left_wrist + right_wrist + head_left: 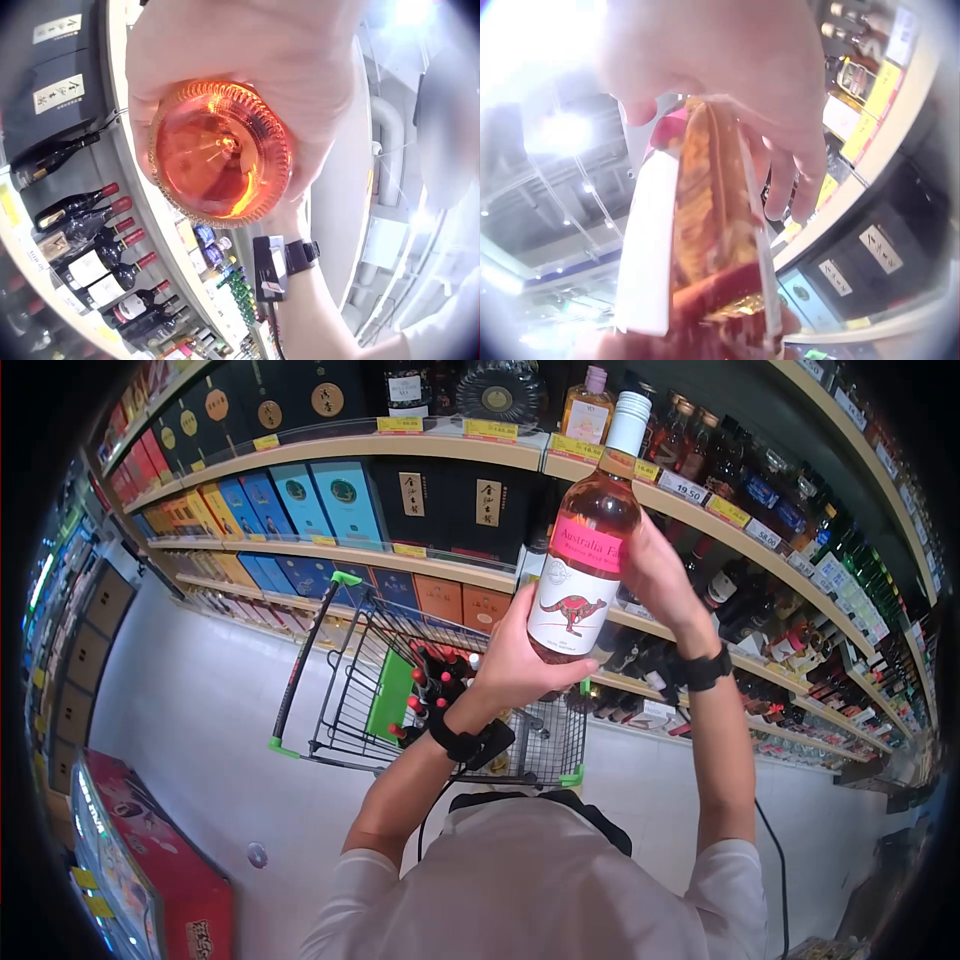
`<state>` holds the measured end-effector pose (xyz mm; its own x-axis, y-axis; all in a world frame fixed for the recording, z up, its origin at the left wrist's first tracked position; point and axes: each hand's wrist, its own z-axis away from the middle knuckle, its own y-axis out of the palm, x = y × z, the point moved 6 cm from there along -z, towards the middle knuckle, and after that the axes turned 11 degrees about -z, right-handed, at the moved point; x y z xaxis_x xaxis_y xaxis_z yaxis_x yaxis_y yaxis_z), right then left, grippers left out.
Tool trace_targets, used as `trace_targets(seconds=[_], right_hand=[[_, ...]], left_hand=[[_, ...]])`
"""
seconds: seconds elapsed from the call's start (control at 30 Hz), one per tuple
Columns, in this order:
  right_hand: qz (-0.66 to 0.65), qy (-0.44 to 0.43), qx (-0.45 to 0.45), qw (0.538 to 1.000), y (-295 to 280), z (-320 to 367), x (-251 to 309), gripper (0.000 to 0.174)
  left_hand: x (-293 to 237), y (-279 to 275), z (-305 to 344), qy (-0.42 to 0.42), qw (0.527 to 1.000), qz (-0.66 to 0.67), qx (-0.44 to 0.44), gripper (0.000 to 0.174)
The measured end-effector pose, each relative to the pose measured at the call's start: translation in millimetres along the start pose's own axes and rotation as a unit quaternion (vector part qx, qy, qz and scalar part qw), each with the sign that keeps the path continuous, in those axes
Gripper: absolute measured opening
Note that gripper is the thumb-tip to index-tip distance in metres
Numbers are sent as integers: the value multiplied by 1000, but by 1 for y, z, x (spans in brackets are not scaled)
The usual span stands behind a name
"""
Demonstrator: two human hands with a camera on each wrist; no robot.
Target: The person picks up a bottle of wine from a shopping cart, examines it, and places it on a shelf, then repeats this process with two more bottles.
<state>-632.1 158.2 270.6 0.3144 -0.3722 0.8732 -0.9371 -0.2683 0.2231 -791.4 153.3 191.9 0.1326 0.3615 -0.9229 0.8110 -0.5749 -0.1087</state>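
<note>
The left hand [525, 665] has its fingers clamped round the base of the bottle [575, 585], the thumb lying across the low front edge; I think it grips there in order to carry the weight. The right hand [665, 575] is at the upper body, and in its wrist view the thumb and the loose fingers stand apart, one on each side of the glass, probably for steadying it only; how firmly they touch, I cannot tell. So the bottle lies between both hands, in the air, a little tilted, with its neck above the fingers. The kangaroo label is turned to the person and left uncovered, perhaps so that it can be read. Farther out, the cart [390, 700], with red-capped bottles [428, 690] inside, stands near the body and beside the shelf [510, 457], likely to be in easy reach; price tags line the shelf edge, each presumably marking the goods near it
</note>
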Motion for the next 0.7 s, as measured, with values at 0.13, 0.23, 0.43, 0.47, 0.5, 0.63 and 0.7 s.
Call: trace_targets(seconds=[0.13, 0.23, 0.43, 0.47, 0.5, 0.63, 0.7], right_hand=[[-79, 12, -31, 996, 0, 8, -16, 57], [-100, 24, -39, 994, -9, 11, -19, 52], [-43, 23, -67, 997, -17, 5, -20, 50], [-38, 31, -77, 996, -20, 5, -22, 50], [-28, 39, -90, 995, -21, 7, -22, 50], [-71, 78, -84, 991, -19, 9, -20, 53], [-102, 87, -75, 988, -19, 13, -16, 54]], left_hand=[[-15, 2, 11, -19, 972, -204, -111, 92], [-17, 8, 14, -35, 963, -245, -104, 104], [6, 13, 11, -33, 993, 109, 24, 82], [11, 11, 12, -46, 991, 121, 38, 81], [14, 10, 11, -60, 988, 133, 50, 81], [14, 7, 10, -62, 982, 166, 72, 78], [18, 7, 10, -52, 983, 161, 73, 78]])
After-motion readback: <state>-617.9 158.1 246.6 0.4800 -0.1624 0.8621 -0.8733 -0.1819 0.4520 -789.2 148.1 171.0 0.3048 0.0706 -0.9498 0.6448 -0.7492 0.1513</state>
